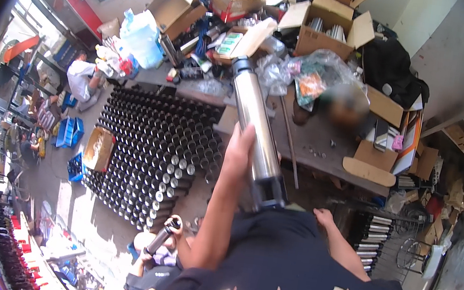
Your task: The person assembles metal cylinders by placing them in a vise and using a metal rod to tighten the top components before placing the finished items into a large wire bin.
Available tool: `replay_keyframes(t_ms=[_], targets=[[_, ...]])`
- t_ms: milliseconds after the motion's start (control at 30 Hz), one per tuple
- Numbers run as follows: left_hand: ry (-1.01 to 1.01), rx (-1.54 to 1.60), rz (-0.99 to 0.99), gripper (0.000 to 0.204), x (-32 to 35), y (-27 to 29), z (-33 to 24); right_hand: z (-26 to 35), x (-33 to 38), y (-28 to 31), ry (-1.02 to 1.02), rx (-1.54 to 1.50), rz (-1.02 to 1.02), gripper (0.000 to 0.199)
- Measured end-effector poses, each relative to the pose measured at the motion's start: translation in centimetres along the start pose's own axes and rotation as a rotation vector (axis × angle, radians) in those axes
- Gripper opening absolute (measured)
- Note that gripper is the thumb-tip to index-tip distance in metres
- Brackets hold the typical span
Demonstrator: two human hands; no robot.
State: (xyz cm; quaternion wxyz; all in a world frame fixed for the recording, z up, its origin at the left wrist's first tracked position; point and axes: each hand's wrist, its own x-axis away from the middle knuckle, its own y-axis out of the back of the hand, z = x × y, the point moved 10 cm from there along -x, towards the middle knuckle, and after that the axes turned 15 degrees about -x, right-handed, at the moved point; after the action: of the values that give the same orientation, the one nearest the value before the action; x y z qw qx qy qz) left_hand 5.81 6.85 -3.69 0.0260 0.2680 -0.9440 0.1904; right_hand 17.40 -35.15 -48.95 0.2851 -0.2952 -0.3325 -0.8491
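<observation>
Head view, looking down past your dark shirt (287, 256): your left hand (239, 149) is closed around the tube (254, 115), a bright metal cylinder held up at a tilt in front of you, its upper end leaning toward the picture's left. The tube's narrower dark end (243, 65) points away from you, and its black forked end (269, 193) lies nearest your shirt. Your right hand (323, 218) is well apart from the tube, at the right of your shirt; whether its fingers are wide or narrow you cannot tell at this scale. Beyond the tube stretches the surface (308, 133), carrying a thin rod (289, 144), small metal parts (317, 153), a clear plastic bag (337, 68), a black bag (393, 73) and an open carton (317, 43) with metal cylinders standing inside. Further cartons and loose parts crowd its far side. To the left, on the floor, dense rows of dark cylinders (143, 144) stand on end with their round tops showing; just beside them are a box (99, 150) and blue bins (70, 133). Below these rows, a co-worker (157, 277) grips a dark cylindrical part (159, 240), and a person in white (81, 81) is at the upper left. Right of your right hand, a stack of metal tubes (374, 242) lies beside a wire cart (404, 246).
</observation>
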Motion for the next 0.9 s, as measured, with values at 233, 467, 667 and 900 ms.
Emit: replay_keyframes(t_ms=[233, 467, 667, 900], targets=[[0.060, 0.669, 0.237, 0.083, -3.3, -0.9, 2.0, -1.1, 1.4, -0.2, -0.146, 0.024, -0.012, 0.038], [0.036, 0.754, 0.346, 0.071, -2.2, -0.8, 2.1, 2.2, 3.5, -2.6, -0.077, -0.264, 0.007, 0.035], [0.150, 0.541, 0.192, 0.079, -1.0, 1.1, 1.3, 1.8, 5.2, -4.2, -0.085, -0.127, -0.054, 0.040], [0.171, 0.290, 0.175, 0.074, 0.5, 2.7, 1.2, 0.7, 6.1, -4.3, -0.047, 0.009, -0.061, 0.045]])
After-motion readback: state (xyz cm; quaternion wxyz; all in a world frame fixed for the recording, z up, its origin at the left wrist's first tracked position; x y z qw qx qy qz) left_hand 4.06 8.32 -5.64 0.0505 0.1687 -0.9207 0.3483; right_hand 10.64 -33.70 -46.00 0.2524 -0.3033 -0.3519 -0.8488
